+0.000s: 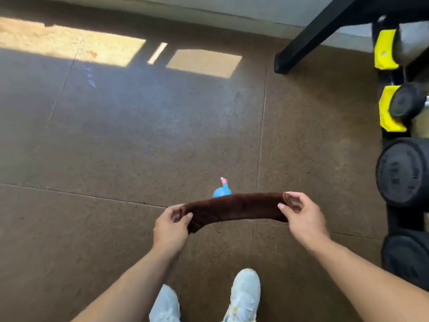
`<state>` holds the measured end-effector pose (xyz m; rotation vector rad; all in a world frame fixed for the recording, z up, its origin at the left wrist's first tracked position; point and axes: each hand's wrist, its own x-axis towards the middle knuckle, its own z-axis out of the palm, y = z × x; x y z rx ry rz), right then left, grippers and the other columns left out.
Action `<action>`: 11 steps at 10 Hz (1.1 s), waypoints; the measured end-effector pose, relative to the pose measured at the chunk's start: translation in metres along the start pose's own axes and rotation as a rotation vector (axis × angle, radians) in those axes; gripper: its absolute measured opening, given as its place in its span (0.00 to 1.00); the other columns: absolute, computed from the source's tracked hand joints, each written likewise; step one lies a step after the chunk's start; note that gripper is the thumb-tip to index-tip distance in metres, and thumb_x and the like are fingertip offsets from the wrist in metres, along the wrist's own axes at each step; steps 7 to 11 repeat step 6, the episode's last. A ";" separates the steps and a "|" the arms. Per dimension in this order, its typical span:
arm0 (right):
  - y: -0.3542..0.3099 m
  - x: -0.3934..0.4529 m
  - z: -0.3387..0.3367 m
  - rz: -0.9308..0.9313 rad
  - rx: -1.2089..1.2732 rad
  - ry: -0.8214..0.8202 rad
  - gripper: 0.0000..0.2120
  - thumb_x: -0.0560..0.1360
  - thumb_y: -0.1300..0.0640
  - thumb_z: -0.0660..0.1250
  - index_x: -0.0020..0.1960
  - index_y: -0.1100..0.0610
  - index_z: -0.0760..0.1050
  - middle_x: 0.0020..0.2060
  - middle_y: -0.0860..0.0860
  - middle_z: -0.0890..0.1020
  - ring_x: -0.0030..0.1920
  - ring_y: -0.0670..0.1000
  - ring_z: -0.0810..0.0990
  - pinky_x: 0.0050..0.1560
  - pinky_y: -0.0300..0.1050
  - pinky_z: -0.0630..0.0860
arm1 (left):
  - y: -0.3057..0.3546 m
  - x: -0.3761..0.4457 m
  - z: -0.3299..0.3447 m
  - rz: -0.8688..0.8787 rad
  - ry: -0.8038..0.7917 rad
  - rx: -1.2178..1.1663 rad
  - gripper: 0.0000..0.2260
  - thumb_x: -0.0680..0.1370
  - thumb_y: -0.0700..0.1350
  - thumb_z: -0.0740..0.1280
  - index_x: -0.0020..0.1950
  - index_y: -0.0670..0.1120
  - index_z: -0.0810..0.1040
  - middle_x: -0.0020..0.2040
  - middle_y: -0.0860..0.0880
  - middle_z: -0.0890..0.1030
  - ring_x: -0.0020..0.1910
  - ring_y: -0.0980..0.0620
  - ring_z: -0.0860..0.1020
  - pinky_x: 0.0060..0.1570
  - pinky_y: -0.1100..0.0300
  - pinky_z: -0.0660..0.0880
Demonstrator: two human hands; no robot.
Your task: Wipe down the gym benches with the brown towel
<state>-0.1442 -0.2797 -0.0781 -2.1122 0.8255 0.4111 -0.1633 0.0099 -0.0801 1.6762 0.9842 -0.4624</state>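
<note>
- Left hand (170, 225) and right hand (299, 213) each pinch an end of the brown towel (234, 209), stretched above the floor (116, 147).
- No bench visible.
- A loose pinch could likely drop it onto the blue spray bottle (221, 191).

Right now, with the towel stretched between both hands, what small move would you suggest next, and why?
Probably turn to find a bench: none shows here. The left hand and right hand pinch the ends of the brown towel above bare floor, with only a dumbbell rack alongside.
</note>
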 end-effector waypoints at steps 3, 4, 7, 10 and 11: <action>0.050 0.100 0.074 -0.067 0.022 0.055 0.13 0.77 0.58 0.75 0.57 0.45 0.78 0.51 0.50 0.85 0.56 0.53 0.85 0.66 0.57 0.79 | -0.048 0.106 0.046 0.098 0.076 -0.001 0.10 0.79 0.36 0.70 0.59 0.45 0.81 0.51 0.46 0.84 0.47 0.53 0.80 0.50 0.64 0.74; 0.052 0.101 0.079 -0.047 -0.049 0.067 0.17 0.79 0.54 0.73 0.67 0.48 0.79 0.58 0.49 0.86 0.61 0.52 0.83 0.69 0.51 0.75 | -0.052 0.118 0.039 0.137 0.083 0.025 0.14 0.79 0.38 0.70 0.65 0.45 0.78 0.56 0.47 0.83 0.53 0.53 0.81 0.57 0.63 0.76; 0.037 0.046 0.056 0.017 -0.094 -0.011 0.14 0.82 0.51 0.70 0.67 0.45 0.80 0.62 0.45 0.84 0.59 0.48 0.81 0.64 0.46 0.74 | -0.059 0.092 -0.003 0.015 0.067 0.050 0.16 0.77 0.44 0.74 0.64 0.53 0.77 0.58 0.51 0.83 0.60 0.52 0.80 0.67 0.43 0.75; 0.037 0.046 0.056 0.017 -0.094 -0.011 0.14 0.82 0.51 0.70 0.67 0.45 0.80 0.62 0.45 0.84 0.59 0.48 0.81 0.64 0.46 0.74 | -0.059 0.092 -0.003 0.015 0.067 0.050 0.16 0.77 0.44 0.74 0.64 0.53 0.77 0.58 0.51 0.83 0.60 0.52 0.80 0.67 0.43 0.75; 0.037 0.046 0.056 0.017 -0.094 -0.011 0.14 0.82 0.51 0.70 0.67 0.45 0.80 0.62 0.45 0.84 0.59 0.48 0.81 0.64 0.46 0.74 | -0.059 0.092 -0.003 0.015 0.067 0.050 0.16 0.77 0.44 0.74 0.64 0.53 0.77 0.58 0.51 0.83 0.60 0.52 0.80 0.67 0.43 0.75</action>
